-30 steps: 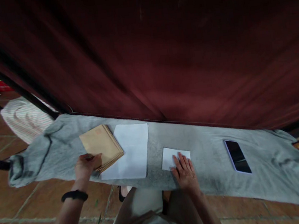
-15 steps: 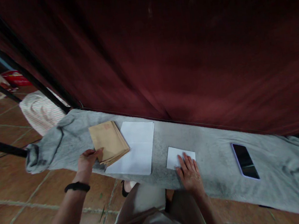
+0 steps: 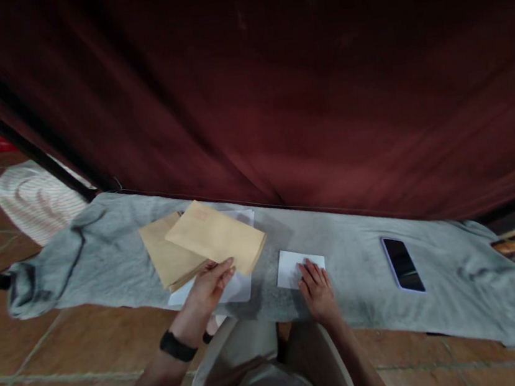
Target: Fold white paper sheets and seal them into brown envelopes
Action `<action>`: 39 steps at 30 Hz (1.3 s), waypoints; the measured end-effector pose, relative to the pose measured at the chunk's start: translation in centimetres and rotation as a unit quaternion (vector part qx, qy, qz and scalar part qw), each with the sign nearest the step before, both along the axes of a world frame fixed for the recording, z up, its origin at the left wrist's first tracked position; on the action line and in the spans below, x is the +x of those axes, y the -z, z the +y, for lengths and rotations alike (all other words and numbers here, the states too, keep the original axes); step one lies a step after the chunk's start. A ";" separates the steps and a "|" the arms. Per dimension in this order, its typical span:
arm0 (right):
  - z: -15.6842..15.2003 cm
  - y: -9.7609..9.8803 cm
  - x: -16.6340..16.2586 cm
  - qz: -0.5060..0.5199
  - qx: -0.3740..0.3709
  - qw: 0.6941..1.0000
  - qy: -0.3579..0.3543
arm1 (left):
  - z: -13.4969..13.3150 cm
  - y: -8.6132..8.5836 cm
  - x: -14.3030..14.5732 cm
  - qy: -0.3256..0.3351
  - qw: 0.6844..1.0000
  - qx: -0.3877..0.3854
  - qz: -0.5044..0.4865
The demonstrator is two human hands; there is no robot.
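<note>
Between the thumb and fingers of my left hand (image 3: 212,284) is a brown paper envelope (image 3: 220,235), lifted and slanting over the other papers. Under it to the left lies a stack of brown envelopes (image 3: 165,254), partly covered. White sheets of paper (image 3: 240,290) lie beneath these, mostly hidden. My right hand (image 3: 317,289) rests flat with its fingers stretched on a small folded white paper (image 3: 290,268), which lies on the grey cloth. This hand grips nothing.
A phone with a lilac case (image 3: 403,264) lies on the grey cloth (image 3: 360,268) to the right. A dark red curtain (image 3: 277,121) hangs right behind the narrow cloth-covered surface. Black metal bars (image 3: 46,156) and a striped cloth (image 3: 40,198) are at the left.
My left hand has taken an envelope off the stack and moved it to the right. My right hand stays on the white paper. The view has shifted a little.
</note>
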State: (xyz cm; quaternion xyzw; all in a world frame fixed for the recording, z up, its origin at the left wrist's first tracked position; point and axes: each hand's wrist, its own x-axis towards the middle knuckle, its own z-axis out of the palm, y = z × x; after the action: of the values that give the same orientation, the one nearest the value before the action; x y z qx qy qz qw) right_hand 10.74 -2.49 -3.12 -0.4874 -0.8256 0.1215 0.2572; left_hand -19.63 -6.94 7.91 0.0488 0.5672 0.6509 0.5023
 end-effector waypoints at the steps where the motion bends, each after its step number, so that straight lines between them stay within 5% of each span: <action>1: 0.1 -0.4 -0.1 0.045 -0.031 0.998 0.009 | 0.4 0.5 2.0 0.011 0.998 0.023 -0.052; 5: 0.4 -3.0 -1.2 0.277 -0.183 0.940 0.077 | 1.5 1.9 7.9 0.047 0.994 0.024 -0.098; 12: 0.6 -5.9 -3.7 0.540 -0.412 0.730 0.078 | 1.7 2.7 11.1 0.106 0.984 0.021 -0.142; 20: 0.7 -6.6 -3.2 0.584 -0.476 0.652 0.084 | 1.6 2.8 11.1 0.121 0.972 0.004 -0.200; 24: 1.0 -6.8 -2.8 0.580 -0.475 0.657 0.077 | 1.8 2.2 11.9 0.126 0.972 -0.023 -0.199; 28: 1.6 -6.7 -2.2 0.551 -0.438 0.709 0.042 | 1.2 2.2 12.7 0.154 0.972 -0.016 -0.176; 32: 2.5 -7.3 -1.2 0.509 -0.366 0.779 0.030 | -0.7 2.8 12.5 0.307 0.947 -0.028 -0.091; 34: 2.6 -7.8 -0.8 0.499 -0.347 0.793 0.030 | -1.4 2.9 12.0 0.382 0.923 -0.025 0.049; 37: 2.4 -8.7 -0.1 0.500 -0.336 0.798 0.022 | -1.0 2.1 10.7 0.366 0.842 0.099 0.384; 39: 2.0 -9.2 0.2 0.501 -0.336 0.797 0.015 | 0.4 1.2 9.7 0.348 0.713 0.174 0.583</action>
State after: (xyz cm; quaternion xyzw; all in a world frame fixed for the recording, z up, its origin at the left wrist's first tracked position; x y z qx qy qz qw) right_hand 10.95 -0.48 6.13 -0.4263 -0.4816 0.6146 0.4567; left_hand -9.96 -6.57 6.73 0.6993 0.5667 0.3597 0.2456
